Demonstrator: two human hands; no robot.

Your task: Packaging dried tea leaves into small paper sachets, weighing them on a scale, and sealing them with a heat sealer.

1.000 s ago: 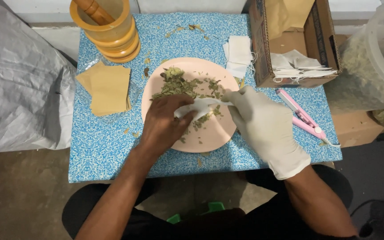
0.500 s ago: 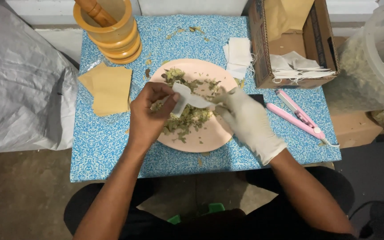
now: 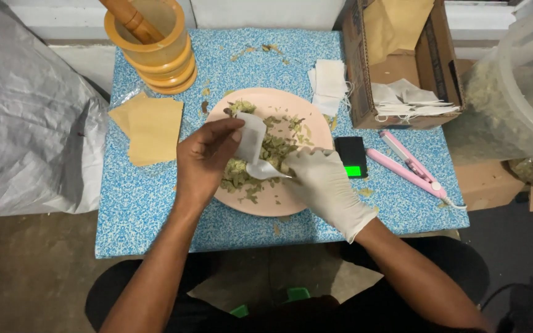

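Observation:
My bare left hand pinches the top of a small white filter bag and holds it upright above a pink plate heaped with dried green leaves. In a white glove, my right hand grips the bag's lower edge just over the leaves. Both hands are over the plate's middle, close together. Whether any leaves are inside the bag cannot be made out.
The plate sits on a blue patterned table. Brown paper pouches lie at left, a wooden mortar with pestle behind them. White bags, a cardboard box, a small black scale and a pink sealer are at right.
My hands rose from the plate with the bag, turning it from flat to upright. My right hand drew in toward the plate, uncovering the black scale.

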